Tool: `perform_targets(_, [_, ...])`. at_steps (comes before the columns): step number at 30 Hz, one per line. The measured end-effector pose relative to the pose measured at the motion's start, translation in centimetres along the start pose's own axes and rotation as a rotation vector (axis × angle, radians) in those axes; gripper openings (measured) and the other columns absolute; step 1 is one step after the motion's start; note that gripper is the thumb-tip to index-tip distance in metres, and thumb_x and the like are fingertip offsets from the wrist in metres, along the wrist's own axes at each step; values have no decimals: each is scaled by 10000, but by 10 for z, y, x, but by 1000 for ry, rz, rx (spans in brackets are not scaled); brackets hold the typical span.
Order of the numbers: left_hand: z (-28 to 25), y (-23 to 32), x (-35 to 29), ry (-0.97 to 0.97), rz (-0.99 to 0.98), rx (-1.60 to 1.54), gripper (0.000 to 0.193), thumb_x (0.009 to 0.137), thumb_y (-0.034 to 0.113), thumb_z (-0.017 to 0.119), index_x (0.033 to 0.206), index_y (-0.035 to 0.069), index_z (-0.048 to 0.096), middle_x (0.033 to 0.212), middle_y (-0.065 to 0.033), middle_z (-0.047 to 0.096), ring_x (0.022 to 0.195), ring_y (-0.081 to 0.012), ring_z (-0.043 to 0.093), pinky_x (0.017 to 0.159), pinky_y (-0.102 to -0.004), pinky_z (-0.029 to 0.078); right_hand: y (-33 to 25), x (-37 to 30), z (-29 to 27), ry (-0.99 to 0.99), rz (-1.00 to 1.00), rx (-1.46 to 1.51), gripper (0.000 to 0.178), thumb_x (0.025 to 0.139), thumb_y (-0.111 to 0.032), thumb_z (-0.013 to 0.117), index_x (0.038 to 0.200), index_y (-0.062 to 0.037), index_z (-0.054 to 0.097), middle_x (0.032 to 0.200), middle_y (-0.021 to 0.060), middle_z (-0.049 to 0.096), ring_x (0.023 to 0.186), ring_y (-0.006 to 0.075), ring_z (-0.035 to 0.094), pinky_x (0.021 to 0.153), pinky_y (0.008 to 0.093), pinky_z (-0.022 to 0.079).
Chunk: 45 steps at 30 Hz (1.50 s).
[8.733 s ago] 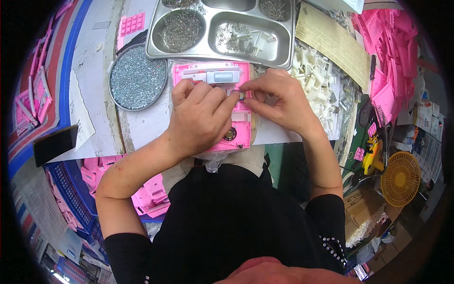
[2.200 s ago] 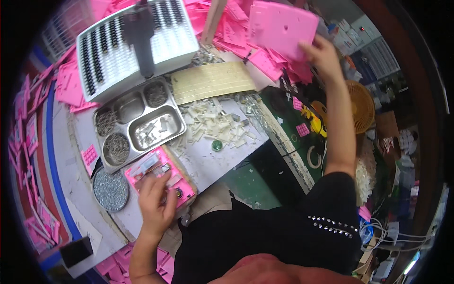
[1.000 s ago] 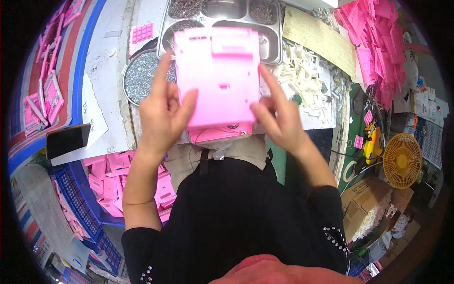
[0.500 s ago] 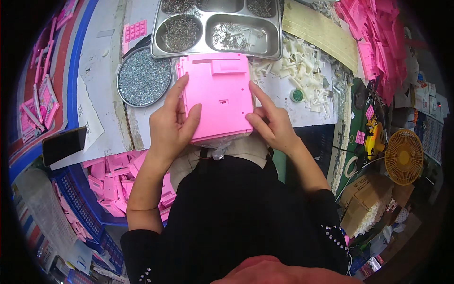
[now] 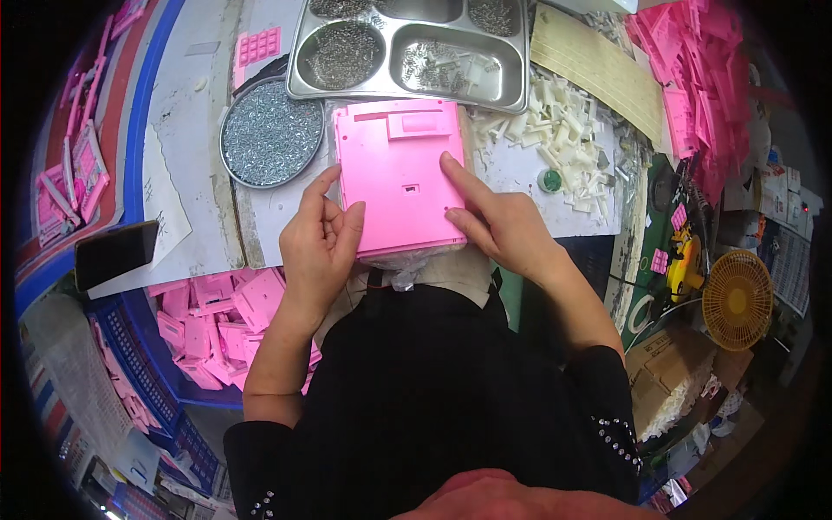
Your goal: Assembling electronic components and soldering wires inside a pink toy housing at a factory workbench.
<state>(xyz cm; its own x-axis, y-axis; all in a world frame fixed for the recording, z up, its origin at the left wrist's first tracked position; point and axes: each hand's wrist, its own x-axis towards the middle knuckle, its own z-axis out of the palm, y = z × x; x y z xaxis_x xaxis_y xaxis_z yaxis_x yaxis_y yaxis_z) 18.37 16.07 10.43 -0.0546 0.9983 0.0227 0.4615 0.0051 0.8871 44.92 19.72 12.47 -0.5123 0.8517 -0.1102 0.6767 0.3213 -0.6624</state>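
A flat pink plastic case point(image 5: 399, 208) lies in front of me at the table's near edge. It has a raised block and a slot at its far end, and a small rectangular hole near its middle. My left hand point(image 5: 316, 238) holds its left edge with thumb and forefinger, the other fingers curled beside it. My right hand point(image 5: 507, 225) grips the right side, forefinger and thumb lying on the top face. Clear plastic film point(image 5: 406, 270) shows beneath the near edge. The underside of the case is hidden.
Beyond the case sits a metal compartment tray point(image 5: 407, 97) with springs and small parts. A round dish point(image 5: 270, 130) of tiny metal pieces stands left, white plastic parts point(image 5: 563, 130) right. A phone point(image 5: 117, 254) leans at the left; pink parts point(image 5: 208, 321) fill a blue crate below.
My right fingers have shifted from the right edge onto the top face. My left hand has slid slightly nearer to me along the left edge. The view has shifted a little.
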Motion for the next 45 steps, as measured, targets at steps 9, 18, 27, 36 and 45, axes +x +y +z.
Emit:
perform_targets(9, [-9, -2, 6, -108, -43, -54, 428, 942, 114, 725, 1332, -4, 594, 664, 7, 514, 586, -61, 483, 550, -253, 411, -18, 5, -13, -98, 97, -197, 673, 973, -286, 685, 1573, -168, 402, 729, 183, 678, 680, 397, 687, 659, 466, 544])
perform_targets(18, [-76, -30, 54, 217, 71, 255, 142, 886, 132, 754, 1012, 67, 759, 785, -12, 634, 700, -142, 601, 649, -304, 452, -28, 23, -19, 123, -191, -97, 444, 883, -225, 764, 1304, -126, 666, 728, 87, 684, 613, 286, 678, 577, 379, 529])
perform_targets(27, [-86, -57, 88, 138, 355, 619, 125, 880, 236, 743, 911, 117, 765, 862, -32, 681, 902, -241, 636, 883, -430, 395, -39, 70, -43, 361, -356, -51, 241, 870, -27, 771, 1110, -46, 767, 765, 48, 688, 607, 91, 599, 548, 243, 458])
perform_targets(36, [-87, -55, 107, 178, 384, 656, 222, 879, 232, 761, 812, 46, 661, 792, -85, 647, 775, -279, 626, 734, -412, 432, -75, 179, -2, 281, -662, -380, 116, 816, -121, 724, 922, -101, 767, 842, 43, 713, 909, 227, 655, 749, 376, 537])
perform_targets(45, [-100, -57, 93, 241, 312, 626, 217, 883, 234, 744, 780, 63, 662, 791, -77, 654, 766, -310, 634, 726, -448, 418, -112, 253, 45, -171, -554, -763, 140, 866, -204, 663, 874, -123, 777, 902, 44, 744, 1067, 261, 649, 900, 437, 502])
